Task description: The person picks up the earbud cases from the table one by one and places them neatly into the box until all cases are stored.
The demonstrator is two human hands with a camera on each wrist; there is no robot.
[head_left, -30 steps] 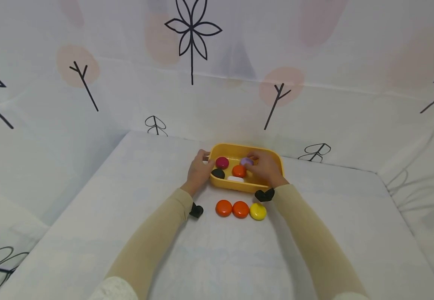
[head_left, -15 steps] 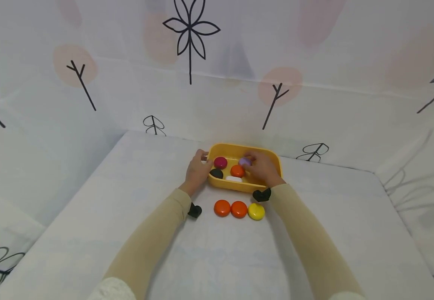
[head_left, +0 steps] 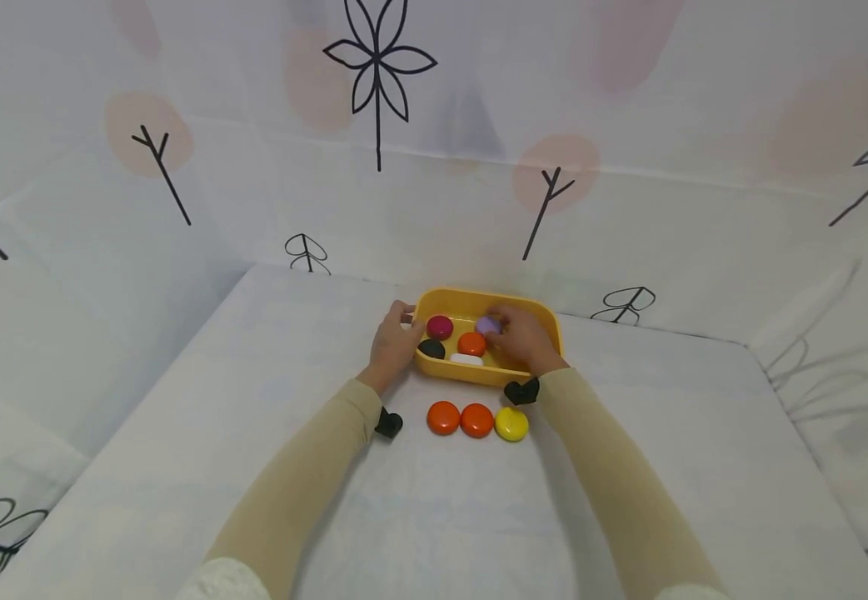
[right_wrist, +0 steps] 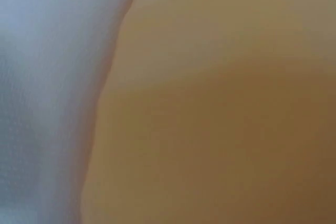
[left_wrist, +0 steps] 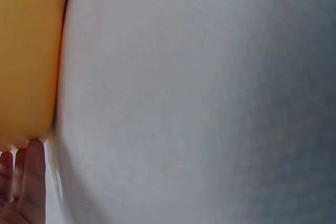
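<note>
Nothing has visibly moved against the yellow tray [head_left: 464,372] since a second ago; only your head view has drifted slightly. Your left hand [head_left: 395,337] grips the tray's left end, fingertips on its outer wall. Your right hand [head_left: 524,336] pinches the lilac disc [head_left: 487,325] inside the tray; can't tell if it's off the tray floor, right wrist view is blurred. Also in the tray: crimson disc [head_left: 440,327], black disc [head_left: 431,349], red-orange disc [head_left: 471,343], white piece [head_left: 467,360]. Just in front of the tray: two orange discs [head_left: 443,417] and a yellow disc [head_left: 512,424] in a row.

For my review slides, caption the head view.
Left hand grips a yellow tray while right hand pinches a purple disc inside it.
</note>
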